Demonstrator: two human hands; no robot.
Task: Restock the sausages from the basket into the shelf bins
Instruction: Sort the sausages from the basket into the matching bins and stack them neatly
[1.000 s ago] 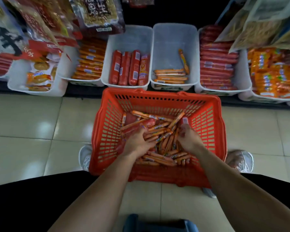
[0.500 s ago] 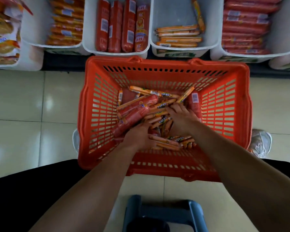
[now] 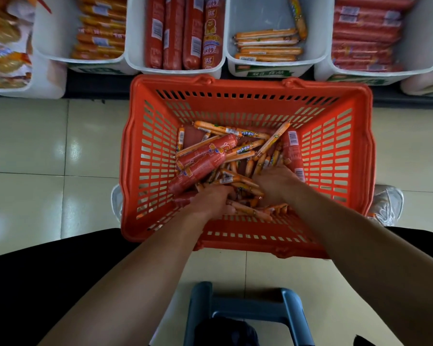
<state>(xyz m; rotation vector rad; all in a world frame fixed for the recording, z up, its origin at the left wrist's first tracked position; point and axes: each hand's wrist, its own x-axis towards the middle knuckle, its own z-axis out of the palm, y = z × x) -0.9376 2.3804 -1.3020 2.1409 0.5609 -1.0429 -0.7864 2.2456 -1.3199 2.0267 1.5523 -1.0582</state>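
Pale tiled floor (image 3: 35, 151) stretched beneath a row of white shelf bins (image 3: 270, 65) along the far edge of the scene. One bin held thick red sausages (image 3: 175, 33). Its right-hand neighbour held a few thin orange sausages (image 3: 268, 49), most of them stacked against its front wall.

An orange basket (image 3: 235, 83) stood on the floor just before those two bins, between the person's white shoes (image 3: 388, 203). A blue-grey stool (image 3: 245, 308) sat at the near edge of the floor, between the two bare forearms.

Both arms reached down into the basket, where a mixed heap of sausages (image 3: 243, 151) covered its bottom, thick red ones lying toward its left wall. The left hand (image 3: 210, 201) pressed into the heap close to the basket's near wall, and the right hand (image 3: 276, 181) dug in just beside it, toward the right wall. The fingers of both hands were bent down among the thin sausages with the tips hidden. Whether they had clamped on any could not be told.
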